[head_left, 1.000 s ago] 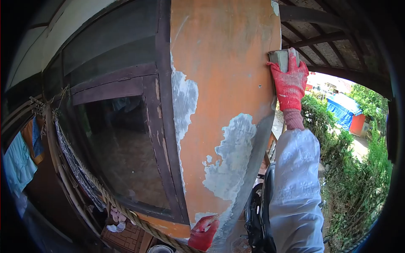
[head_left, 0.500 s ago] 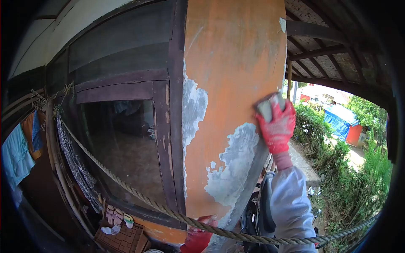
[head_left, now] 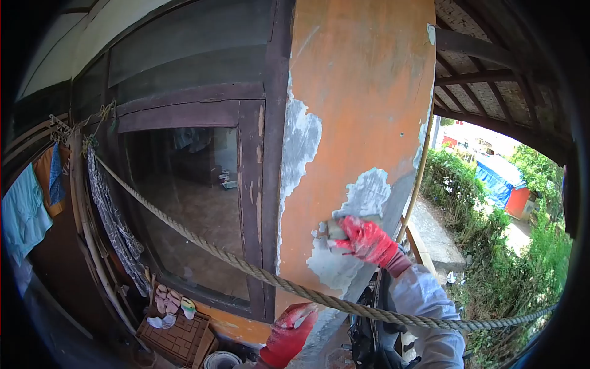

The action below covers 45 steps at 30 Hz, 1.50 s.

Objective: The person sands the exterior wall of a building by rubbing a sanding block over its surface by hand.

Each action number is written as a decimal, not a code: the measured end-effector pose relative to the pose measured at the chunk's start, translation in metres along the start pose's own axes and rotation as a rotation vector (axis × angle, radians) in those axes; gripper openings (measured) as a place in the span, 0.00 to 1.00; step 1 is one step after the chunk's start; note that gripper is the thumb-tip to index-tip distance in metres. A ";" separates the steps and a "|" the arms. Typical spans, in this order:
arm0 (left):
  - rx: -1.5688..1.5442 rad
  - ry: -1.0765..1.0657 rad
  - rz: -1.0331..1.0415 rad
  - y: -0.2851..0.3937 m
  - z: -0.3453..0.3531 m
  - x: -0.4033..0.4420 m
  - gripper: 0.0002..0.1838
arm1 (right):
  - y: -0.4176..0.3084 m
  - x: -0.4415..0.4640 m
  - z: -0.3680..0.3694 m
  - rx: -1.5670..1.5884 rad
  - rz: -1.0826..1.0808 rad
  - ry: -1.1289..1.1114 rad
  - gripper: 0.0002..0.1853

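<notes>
from my remote seat i see the right hand in a dust-whitened red glove, fingers closed around a grey block against the flaking orange wall, at the left side of a ragged, pale-grey patch. the left hand (red-gloved too) sits low by the coarse twisted rope, fingers curled; i can't tell whether they grip anything.

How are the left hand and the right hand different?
The right hand grips a block at the wall; whether the left hand holds anything is unclear. The right hand is higher in the picture, the left hand lower. The right hand reaches leftward; the left hand points up and rightward. Both wear red gloves.
</notes>
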<state>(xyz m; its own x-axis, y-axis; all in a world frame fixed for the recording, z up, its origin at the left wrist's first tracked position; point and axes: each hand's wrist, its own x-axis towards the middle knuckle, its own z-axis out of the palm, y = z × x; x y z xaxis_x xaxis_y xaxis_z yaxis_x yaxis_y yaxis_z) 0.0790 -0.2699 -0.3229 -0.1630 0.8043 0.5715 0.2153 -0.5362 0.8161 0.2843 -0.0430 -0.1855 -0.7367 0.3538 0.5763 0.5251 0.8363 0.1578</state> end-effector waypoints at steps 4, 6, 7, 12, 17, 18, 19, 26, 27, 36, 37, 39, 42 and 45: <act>-0.079 0.018 -0.029 -0.009 0.003 0.005 0.14 | -0.002 0.109 -0.134 -0.722 0.240 0.520 0.38; -0.049 0.087 -0.100 -0.019 0.007 0.004 0.14 | 0.017 0.147 -0.165 -0.772 0.380 0.759 0.38; -0.045 0.083 -0.102 -0.020 0.007 0.005 0.14 | 0.018 0.147 -0.162 -0.780 0.377 0.797 0.38; -0.068 0.044 -0.144 -0.009 0.011 -0.001 0.14 | -0.025 0.059 -0.054 -0.564 0.137 0.345 0.39; 0.043 0.031 -0.003 -0.027 0.002 -0.017 0.21 | 0.006 -0.054 0.082 -0.748 -0.684 -0.167 0.29; 0.088 0.035 -0.005 -0.032 0.001 -0.016 0.23 | 0.007 -0.034 0.054 -0.495 -0.439 -0.164 0.29; 0.092 0.030 -0.002 -0.021 0.000 -0.009 0.23 | 0.006 -0.008 0.011 -0.444 -0.323 -0.073 0.31; 0.238 0.098 0.218 0.021 0.008 0.042 0.28 | 0.007 0.111 -0.134 -0.708 0.323 0.813 0.31; 0.293 0.134 0.272 0.025 0.011 0.044 0.28 | -0.006 0.099 -0.118 -0.629 0.304 0.701 0.30; 0.969 -0.214 0.890 0.001 0.033 0.195 0.41 | -0.042 0.017 0.017 -0.019 0.264 0.234 0.31; 1.028 -0.270 1.013 -0.009 0.039 0.217 0.43 | -0.050 0.018 0.011 0.055 0.290 0.355 0.29; 0.968 -0.279 1.166 -0.032 0.048 0.246 0.42 | -0.047 0.015 0.023 0.193 0.455 0.377 0.33; 1.116 -0.187 1.331 -0.076 0.055 0.253 0.43 | -0.044 0.003 0.040 0.084 0.510 0.663 0.42; 1.057 -0.257 1.250 -0.053 0.047 0.248 0.54 | -0.055 -0.015 0.031 0.051 0.882 0.784 0.50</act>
<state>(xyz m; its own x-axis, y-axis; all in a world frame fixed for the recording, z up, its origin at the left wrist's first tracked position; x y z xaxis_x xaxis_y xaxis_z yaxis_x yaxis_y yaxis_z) 0.0724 -0.0298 -0.2289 0.7327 0.1143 0.6709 0.6165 -0.5290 -0.5832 0.2536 -0.0811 -0.2272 0.3443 0.4780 0.8081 0.6908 0.4538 -0.5628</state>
